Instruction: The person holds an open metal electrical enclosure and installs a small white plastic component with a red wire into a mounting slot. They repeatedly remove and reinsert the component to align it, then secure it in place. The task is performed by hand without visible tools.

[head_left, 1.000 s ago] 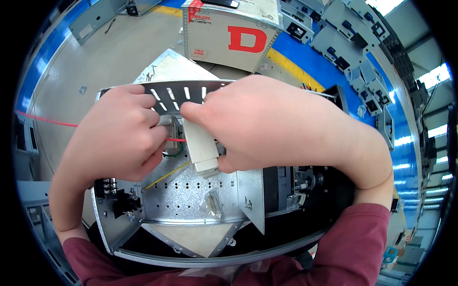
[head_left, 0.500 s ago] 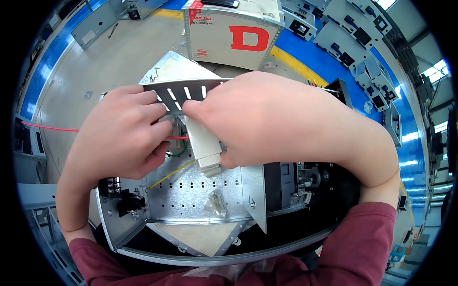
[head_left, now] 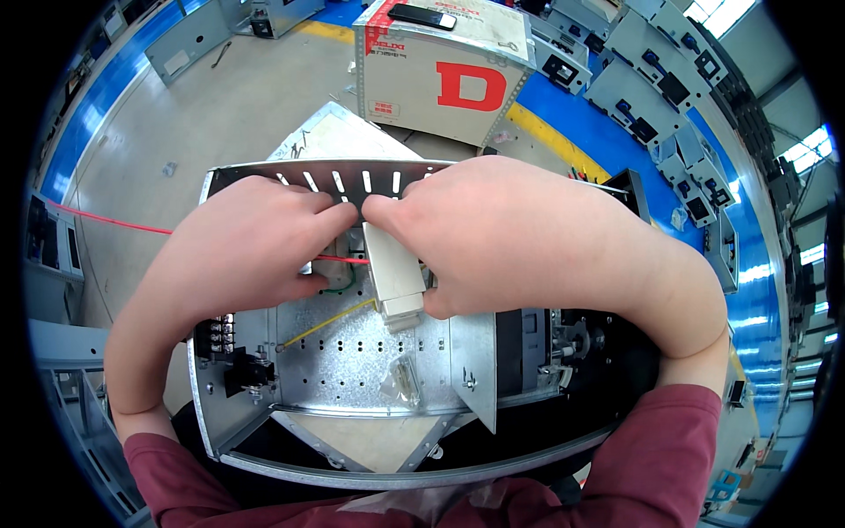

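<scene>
My right hand (head_left: 493, 238) grips a white, box-shaped electrical module (head_left: 393, 268) between thumb and fingers, holding it tilted above the floor of a sheet-metal enclosure (head_left: 330, 378). A red wire (head_left: 345, 259) passes under my left hand (head_left: 251, 242) and ends at the module's left side. The left fingers curl over this wire, their tips partly hidden; its index finger reaches close to my right hand at the module's upper end. A thin yellow strand (head_left: 326, 326) slants from the module's lower left to the enclosure's left side. A green wire (head_left: 349, 283) curves beneath the left hand.
A small clear bag of parts (head_left: 400, 383) lies on the enclosure floor. Black terminal blocks (head_left: 216, 336) sit at its left, an upright metal divider (head_left: 473, 378) at its right. Beyond stands a large carton (head_left: 422, 84) with a phone (head_left: 422, 16) on top. Metal cabinets (head_left: 651, 88) line the right.
My left hand has shifted right, its fingers stretching toward the module's upper end. My right hand still holds the module. The whole view has moved slightly.
</scene>
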`<action>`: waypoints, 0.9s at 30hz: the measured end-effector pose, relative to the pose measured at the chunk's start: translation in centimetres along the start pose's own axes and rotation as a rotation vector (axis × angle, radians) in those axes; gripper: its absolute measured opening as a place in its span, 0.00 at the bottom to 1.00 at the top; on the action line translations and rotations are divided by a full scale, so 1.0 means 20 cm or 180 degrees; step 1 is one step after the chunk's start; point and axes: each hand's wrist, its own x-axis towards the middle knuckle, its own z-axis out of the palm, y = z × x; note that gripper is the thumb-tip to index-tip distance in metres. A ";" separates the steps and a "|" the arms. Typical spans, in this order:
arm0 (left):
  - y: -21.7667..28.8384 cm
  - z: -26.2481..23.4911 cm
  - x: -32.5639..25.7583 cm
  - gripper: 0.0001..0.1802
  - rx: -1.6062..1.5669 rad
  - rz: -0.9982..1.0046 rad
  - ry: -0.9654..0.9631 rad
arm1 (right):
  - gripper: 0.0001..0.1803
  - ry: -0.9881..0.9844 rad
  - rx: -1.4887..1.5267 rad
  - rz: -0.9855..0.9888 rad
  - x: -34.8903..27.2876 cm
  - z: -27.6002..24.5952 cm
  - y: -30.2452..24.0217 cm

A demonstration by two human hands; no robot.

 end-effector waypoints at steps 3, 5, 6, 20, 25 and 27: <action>0.00 0.00 0.01 0.33 0.0102 0.0049 0.0017 | 0.32 -0.0003 0.0033 -0.0041 0.00 0.00 0.00; 0.00 0.01 0.01 0.33 0.0127 0.0093 0.0097 | 0.32 0.0107 0.0028 -0.0116 -0.01 0.01 0.01; 0.00 0.01 0.00 0.33 0.0139 0.0118 0.0136 | 0.32 0.0107 0.0006 -0.0121 -0.01 0.01 0.01; 0.01 -0.03 -0.01 0.31 0.0085 -0.0034 -0.0411 | 0.32 0.0223 -0.0062 -0.0227 -0.01 0.01 0.01; 0.04 -0.07 0.04 0.28 -0.0036 -0.0292 -0.1245 | 0.32 0.0105 -0.0070 -0.0182 0.00 0.01 0.00; 0.04 -0.07 0.05 0.28 0.0015 -0.0347 -0.1316 | 0.32 0.0094 -0.0043 -0.0179 0.00 0.01 0.00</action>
